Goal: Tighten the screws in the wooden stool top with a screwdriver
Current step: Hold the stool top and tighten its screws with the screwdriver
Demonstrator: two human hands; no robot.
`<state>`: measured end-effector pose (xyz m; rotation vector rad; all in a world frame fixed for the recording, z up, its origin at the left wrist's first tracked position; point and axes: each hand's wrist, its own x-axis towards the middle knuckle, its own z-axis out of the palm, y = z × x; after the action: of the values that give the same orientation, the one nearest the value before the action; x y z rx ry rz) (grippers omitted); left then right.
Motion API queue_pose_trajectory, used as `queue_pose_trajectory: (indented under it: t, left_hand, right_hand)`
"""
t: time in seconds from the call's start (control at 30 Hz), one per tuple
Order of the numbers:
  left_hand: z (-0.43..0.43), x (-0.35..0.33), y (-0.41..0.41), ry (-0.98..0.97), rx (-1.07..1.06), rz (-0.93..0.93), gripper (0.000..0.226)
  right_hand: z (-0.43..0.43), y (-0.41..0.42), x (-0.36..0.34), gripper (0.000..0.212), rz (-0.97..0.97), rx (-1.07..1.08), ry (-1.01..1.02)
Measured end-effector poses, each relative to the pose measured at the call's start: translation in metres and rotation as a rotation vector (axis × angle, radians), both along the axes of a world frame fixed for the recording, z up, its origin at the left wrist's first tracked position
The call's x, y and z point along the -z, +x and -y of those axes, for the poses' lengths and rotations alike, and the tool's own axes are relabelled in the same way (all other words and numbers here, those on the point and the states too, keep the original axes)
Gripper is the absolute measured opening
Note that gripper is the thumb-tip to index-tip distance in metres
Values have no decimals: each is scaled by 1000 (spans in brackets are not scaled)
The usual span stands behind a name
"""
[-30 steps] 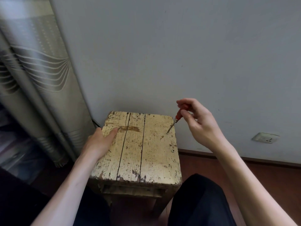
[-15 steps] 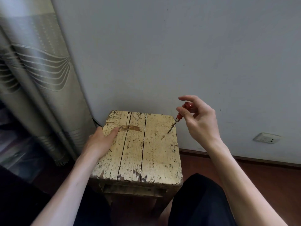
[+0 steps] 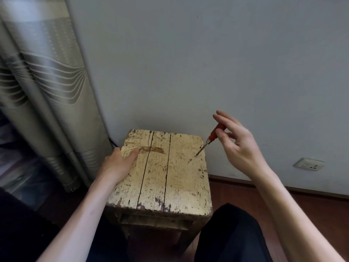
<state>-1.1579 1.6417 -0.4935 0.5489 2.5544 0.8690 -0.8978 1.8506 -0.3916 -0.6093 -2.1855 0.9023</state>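
Observation:
A worn wooden stool top (image 3: 175,178) with flaking cream paint stands against the wall. My left hand (image 3: 117,163) rests flat on its left plank, thumb along the edge, holding nothing. My right hand (image 3: 238,146) holds a red-handled screwdriver (image 3: 211,138) between thumb and fingertips, the other fingers spread. The tool leans to the right. Its metal tip sits on a screw (image 3: 196,155) near the stool's far right edge. Two more screw heads (image 3: 202,176) show further down the right side.
A grey patterned curtain (image 3: 47,91) hangs at the left, close to the stool. The white wall runs right behind it, with a socket (image 3: 308,164) low at the right. My dark-clothed knees (image 3: 232,233) flank the stool on a reddish wooden floor.
My right hand's fingers have loosened and rolled around the red handle, now more spread, with the tip staying on the same screw. The left hand has stayed put.

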Motion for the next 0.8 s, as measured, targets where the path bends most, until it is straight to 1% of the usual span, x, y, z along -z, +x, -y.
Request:
queue_pose_trajectory:
  t: [0.1, 0.27, 0.4, 0.63, 0.8]
  left_hand:
    - [-1, 0, -1, 0, 0, 8, 107]
    - [-2, 1, -2, -10, 1, 12, 105]
    - [-2, 0, -2, -7, -3, 8, 103]
    - [-1, -1, -1, -4, -2, 16, 102]
    - [-1, -3, 2, -9, 0, -21, 102]
  right_hand:
    - [-5, 4, -5, 42, 38, -85, -40]
    - [-8, 3, -5, 42, -4, -89, -58]
    - [-8, -1, 0, 33, -10, -28, -23]
    - [-3, -14, 10, 11, -163, 150, -20]
    - [10, -16, 11, 17, -215, 184, -38]
